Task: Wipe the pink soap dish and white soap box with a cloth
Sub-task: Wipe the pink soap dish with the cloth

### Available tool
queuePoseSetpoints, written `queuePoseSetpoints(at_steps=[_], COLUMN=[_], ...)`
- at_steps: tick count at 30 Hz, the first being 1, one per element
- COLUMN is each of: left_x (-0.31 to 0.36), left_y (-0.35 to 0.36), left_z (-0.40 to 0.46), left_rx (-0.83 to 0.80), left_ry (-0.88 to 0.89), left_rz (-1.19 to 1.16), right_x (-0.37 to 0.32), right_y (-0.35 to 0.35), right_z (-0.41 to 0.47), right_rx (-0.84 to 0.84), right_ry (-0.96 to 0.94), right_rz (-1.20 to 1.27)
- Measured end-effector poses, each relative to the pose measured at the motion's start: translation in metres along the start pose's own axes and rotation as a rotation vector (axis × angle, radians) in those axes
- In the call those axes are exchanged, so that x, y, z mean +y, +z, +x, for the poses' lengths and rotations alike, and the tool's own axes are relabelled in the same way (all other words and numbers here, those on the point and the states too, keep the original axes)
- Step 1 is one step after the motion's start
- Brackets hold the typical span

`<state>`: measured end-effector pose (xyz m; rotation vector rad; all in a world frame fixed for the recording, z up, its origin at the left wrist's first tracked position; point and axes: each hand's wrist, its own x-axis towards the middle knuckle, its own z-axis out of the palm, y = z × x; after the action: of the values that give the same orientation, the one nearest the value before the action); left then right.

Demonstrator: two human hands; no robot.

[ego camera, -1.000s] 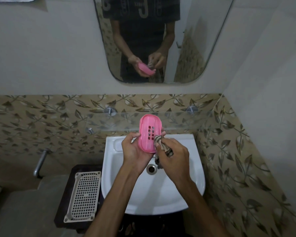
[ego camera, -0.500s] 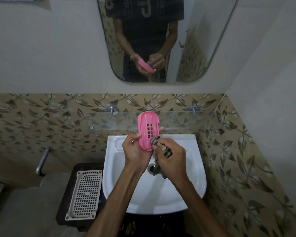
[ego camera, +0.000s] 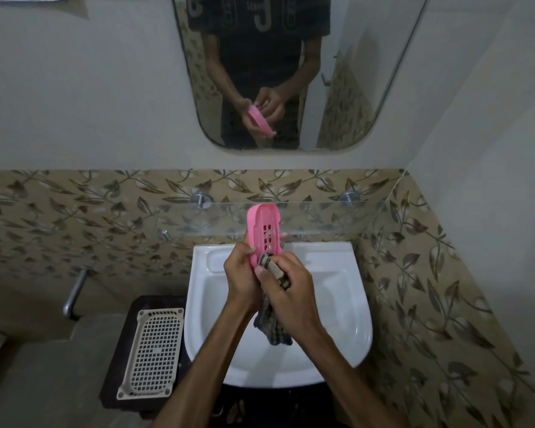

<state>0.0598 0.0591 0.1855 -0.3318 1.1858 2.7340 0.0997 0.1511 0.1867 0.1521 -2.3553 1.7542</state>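
The pink soap dish (ego camera: 263, 228), oval with drain holes, stands on end above the white sink (ego camera: 337, 304). My left hand (ego camera: 241, 278) grips its lower left side. My right hand (ego camera: 286, 284) holds a bunched checked cloth (ego camera: 274, 268) and presses it against the dish's lower end. The cloth's loose tail (ego camera: 271, 330) hangs below my wrists over the basin. A white slotted soap box (ego camera: 152, 353) lies flat on a dark stand to the left of the sink, untouched.
A glass shelf (ego camera: 337, 217) on two metal pegs runs along the leaf-patterned tile wall just behind the dish. A mirror (ego camera: 291, 72) above reflects me holding the dish. A metal pipe (ego camera: 73, 291) sticks out low on the left.
The dish has turned more edge-on to me and tilted slightly. My right hand with the cloth has slid down toward the dish's lower end.
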Motion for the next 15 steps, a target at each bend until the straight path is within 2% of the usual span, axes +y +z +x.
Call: queuePoseSetpoints(at_steps=[3,5,9,11,15], left_x=[0.002,0.007,0.017,0.029,0.045], left_y=[0.003,0.005,-0.008,-0.013,-0.013], left_z=[0.001,-0.001,-0.004,0.001,0.009], left_rx=[0.006,-0.011,-0.109,-0.112,-0.146], left_ry=[0.012,-0.016,-0.113,-0.189,-0.463], left_rz=[0.023,0.019,0.031,-0.002,-0.029], right_x=[-0.006,-0.005,0.011,0.019,0.029], right_y=[0.004,0.002,-0.027,-0.045,-0.064], right_z=[0.004,0.004,0.014,0.021,0.024], right_rx=[0.066,0.063,-0.123,-0.223,-0.303], right_ry=[-0.002,-0.132,-0.37,-0.42,-0.434], right_rz=[-0.041,-0.141,-0.317,-0.384,-0.503])
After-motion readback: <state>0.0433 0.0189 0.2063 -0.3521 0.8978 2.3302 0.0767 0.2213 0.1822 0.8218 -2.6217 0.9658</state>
